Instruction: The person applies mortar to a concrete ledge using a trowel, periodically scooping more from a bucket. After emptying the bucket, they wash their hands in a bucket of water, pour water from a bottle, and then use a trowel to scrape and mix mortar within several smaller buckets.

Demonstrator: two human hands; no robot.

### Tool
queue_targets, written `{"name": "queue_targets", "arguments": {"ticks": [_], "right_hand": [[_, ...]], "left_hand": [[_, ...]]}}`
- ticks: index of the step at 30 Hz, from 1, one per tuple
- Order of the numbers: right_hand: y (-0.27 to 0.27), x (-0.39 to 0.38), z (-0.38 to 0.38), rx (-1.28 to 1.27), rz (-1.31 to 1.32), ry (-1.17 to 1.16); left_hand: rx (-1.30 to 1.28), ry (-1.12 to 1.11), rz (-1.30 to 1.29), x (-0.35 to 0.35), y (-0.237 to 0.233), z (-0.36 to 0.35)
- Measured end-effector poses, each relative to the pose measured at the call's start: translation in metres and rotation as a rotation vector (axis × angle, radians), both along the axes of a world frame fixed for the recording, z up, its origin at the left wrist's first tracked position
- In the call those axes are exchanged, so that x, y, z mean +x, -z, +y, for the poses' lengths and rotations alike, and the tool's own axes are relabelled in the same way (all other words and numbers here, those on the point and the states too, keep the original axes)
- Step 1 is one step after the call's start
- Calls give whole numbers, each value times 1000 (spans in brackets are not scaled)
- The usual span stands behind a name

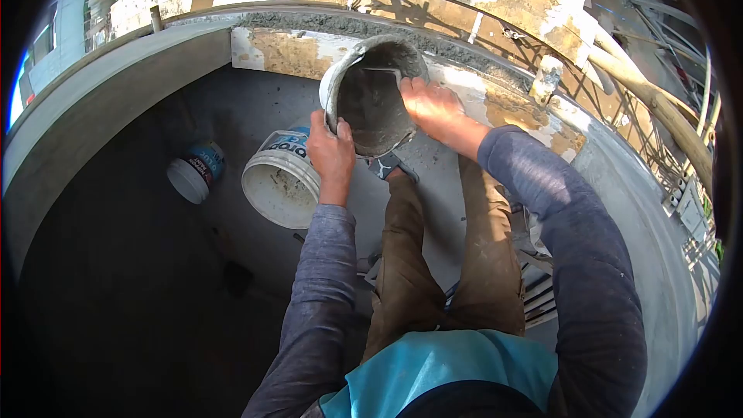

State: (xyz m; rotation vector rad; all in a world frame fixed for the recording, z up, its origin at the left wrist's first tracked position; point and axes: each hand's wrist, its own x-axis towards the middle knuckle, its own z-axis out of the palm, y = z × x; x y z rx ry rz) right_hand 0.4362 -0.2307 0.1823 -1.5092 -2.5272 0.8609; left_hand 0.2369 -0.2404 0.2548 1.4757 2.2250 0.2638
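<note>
Left hand (331,153) clenched on the rim of the tilted bucket (371,120) at 8 o'clock; right hand (433,108) over the rim at 3 o'clock, fingers inside, grip not readable. Bucket is held up at 12 o'clock against the ledge (294,50). It looks nearly emptied, only a grey film left; white pail (280,186) on the floor at 8 o'clock.

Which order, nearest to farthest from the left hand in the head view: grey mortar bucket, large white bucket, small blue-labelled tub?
1. Grey mortar bucket, held at its rim by the left hand.
2. Large white bucket, just left, on the floor.
3. Small blue-labelled tub, farther left.
</note>
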Motion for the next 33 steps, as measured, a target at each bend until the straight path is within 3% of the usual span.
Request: {"name": "queue_targets", "arguments": {"ticks": [1, 2, 3, 5, 6, 9, 11, 13, 15, 18, 21, 23, 25, 27, 29, 30, 33], "right_hand": [[-2, -14, 3, 94, -63, 98], [-4, -26, -5, -81, -77, 103], [-8, -24, -11, -91, -69, 108], [-8, 1, -18, 42, -62, -246], [0, 13, -21, 29, 42, -226], [-11, 38, 13, -197, 27, -172], [-6, 21, 20, -207, -29, -156], [-18, -11, 30, -216, -57, 83], [-29, -29, 26, -195, -45, 75], [-29, -26, 5, 63, -133, -111], [-25, 3, 11, -54, -90, -190], [-24, 9, 27, -95, -46, -171], [-26, -3, 39, 76, -12, 49], [-26, -13, 41, 86, 17, 40], [-30, -25, 24, 236, 32, -73], [-26, -21, 13, 292, -51, -260], [-17, -4, -2, 166, -106, -350]], "left_hand": [[9, 35, 24, 0, -1, 2], [6, 41, 31, -1, -1, 3], [-15, 21, 14, 2, -4, 4], [-32, 2, -5, 0, -4, 4], [-27, -4, 14, -5, -3, 1], [-19, -26, -15, -10, -3, 2], [-15, -54, -44, -12, -5, 3], [11, 12, -59, -12, -8, 10], [-18, 45, -25, -14, -7, 20], [-38, 75, -11, -17, -6, 26], [-59, 48, 2, -12, -8, 31], [-84, 23, 35, -9, -11, 32], [-103, 50, 51, -4, -11, 34], [-101, 104, 79, 0, -8, 37], [-116, 163, 113, -5, -11, 34], [-118, 172, 114, -5, -13, 34], [-104, 165, 75, -6, -9, 36]]}}
